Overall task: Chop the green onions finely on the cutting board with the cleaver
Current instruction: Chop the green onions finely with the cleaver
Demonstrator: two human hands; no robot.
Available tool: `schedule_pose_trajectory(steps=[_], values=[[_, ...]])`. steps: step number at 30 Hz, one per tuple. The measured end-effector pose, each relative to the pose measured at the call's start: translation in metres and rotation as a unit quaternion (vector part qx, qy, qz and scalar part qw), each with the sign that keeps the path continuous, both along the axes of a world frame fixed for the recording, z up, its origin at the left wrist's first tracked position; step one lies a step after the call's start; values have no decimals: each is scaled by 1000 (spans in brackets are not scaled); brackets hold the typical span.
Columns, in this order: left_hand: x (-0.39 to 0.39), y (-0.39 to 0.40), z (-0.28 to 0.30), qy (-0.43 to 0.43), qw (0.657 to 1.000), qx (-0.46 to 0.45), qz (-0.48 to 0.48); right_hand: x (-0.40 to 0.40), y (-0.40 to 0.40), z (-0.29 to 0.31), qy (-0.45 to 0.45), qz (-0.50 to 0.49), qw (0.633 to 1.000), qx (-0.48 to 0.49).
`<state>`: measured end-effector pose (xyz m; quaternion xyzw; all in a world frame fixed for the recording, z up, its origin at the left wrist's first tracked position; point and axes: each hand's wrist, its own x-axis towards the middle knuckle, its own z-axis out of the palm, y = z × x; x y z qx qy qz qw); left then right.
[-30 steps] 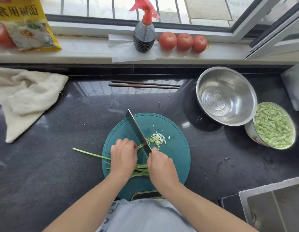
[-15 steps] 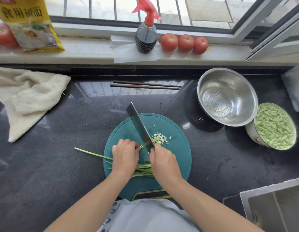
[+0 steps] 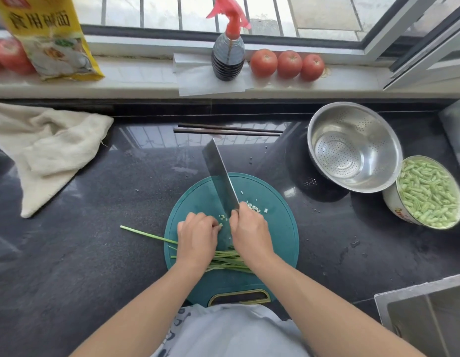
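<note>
Partly under the hands [image 3: 223, 237], green onions [image 3: 225, 261].

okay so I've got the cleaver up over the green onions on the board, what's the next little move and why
Probably bring the cleaver straight down beside the left hand, then edge that hand back along the green onions. The blade is tilted up above the cutting board, only a small chopped pile lies right of it, and long uncut stalks run under both hands. The right hand holds the handle.
</note>
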<state>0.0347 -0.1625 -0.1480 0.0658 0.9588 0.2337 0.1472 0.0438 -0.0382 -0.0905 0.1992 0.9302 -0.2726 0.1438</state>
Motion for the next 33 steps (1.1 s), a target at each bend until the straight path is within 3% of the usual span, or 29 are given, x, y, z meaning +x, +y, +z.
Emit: schedule_pose_trajectory(steps=[5,11,18,23,33], values=[[3,-9,-3,-17,998,56,22,31,5,16,-13,28,1000,-1],[0,-5,-4,-2,1000,26,14,39,-20,2,-52,41,997,31],[-2,-3,-2,2,1000,25,14,5,-21,-9,-2,10,1000,11],[-2,-10,-1,-22,998,56,11,23,-3,6,10,1,1000,-6],[-1,-8,-3,-1,999,33,28,36,-28,-6,-35,30,999,13]])
